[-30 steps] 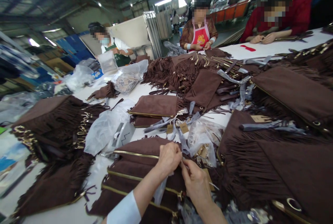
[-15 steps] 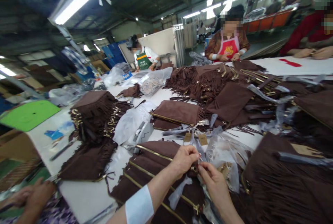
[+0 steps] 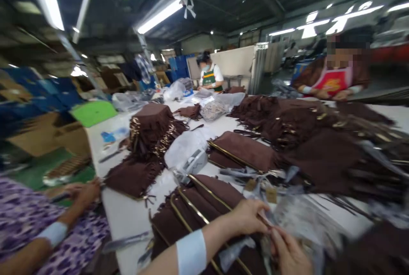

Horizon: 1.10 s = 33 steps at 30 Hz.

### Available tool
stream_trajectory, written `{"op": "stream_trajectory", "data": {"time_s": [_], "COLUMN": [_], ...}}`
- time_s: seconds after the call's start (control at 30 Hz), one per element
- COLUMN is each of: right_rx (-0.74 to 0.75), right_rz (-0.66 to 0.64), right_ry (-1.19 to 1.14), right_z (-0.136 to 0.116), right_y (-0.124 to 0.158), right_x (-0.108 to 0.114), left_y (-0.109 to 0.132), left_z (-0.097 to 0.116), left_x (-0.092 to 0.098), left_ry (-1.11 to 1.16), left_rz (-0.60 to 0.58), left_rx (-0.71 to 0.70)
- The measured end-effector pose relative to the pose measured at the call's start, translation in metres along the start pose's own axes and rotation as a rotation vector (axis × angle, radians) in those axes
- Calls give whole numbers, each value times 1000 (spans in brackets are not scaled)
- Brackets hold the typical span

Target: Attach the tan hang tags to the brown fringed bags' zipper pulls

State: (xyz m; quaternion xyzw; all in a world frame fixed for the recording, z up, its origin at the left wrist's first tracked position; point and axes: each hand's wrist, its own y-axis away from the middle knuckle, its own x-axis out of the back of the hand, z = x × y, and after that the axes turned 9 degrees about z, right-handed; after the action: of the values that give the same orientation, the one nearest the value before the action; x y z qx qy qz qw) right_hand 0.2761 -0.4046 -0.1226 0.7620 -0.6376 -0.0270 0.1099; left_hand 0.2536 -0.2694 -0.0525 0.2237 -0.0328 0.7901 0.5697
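Note:
My left hand [image 3: 249, 216], its wrist in a white cuff [image 3: 191, 253], is closed in a pinch. Close to its fingertips, my right hand [image 3: 290, 250] is also closed, thumb against fingers. What they pinch between them is small and blurred, so I cannot make it out. Beneath my left forearm lie several overlapping brown bags [image 3: 204, 200] with gold zippers. A strip of clear plastic wrap [image 3: 236, 251] rests on them. Just beyond my hands are tan tags [image 3: 271, 195] and crumpled clear plastic [image 3: 306, 213].
A brown zippered bag [image 3: 246, 149], a grey-white dispenser [image 3: 193, 162] and a fringed pile [image 3: 153, 126] stand farther back. At left, a co-worker's hand [image 3: 86, 192] is near the table edge. Across the table are a person in a red apron [image 3: 334, 83] and one in green [image 3: 209, 78].
The view has swung left, so the table's things appear farther right and the left co-worker shows more. My hands stay close together, still pinching, and sit lower in the picture.

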Motion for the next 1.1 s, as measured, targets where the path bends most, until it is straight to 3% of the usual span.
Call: {"op": "stream_trajectory", "data": {"time_s": [0.3,0.73,0.97,1.1], "right_rx": [29,-201,-235,-212], "right_rz": [80,13,5,5], "right_ry": [-92,-315,-326,-329], "right_z": [-19,-1,5,6], "right_y": [12,-4,-4,-3], "right_x": [-9,-9,-10,-9], "left_y": [-1,0,3,6], "left_z": [-8,-7,-5,-4], "left_x": [-8,-5,-6,-4], "left_ry": [10,-12,-33,-77], "left_rz": [40,51,56,54], "left_rx": [-7,-94,-91,-157]}}
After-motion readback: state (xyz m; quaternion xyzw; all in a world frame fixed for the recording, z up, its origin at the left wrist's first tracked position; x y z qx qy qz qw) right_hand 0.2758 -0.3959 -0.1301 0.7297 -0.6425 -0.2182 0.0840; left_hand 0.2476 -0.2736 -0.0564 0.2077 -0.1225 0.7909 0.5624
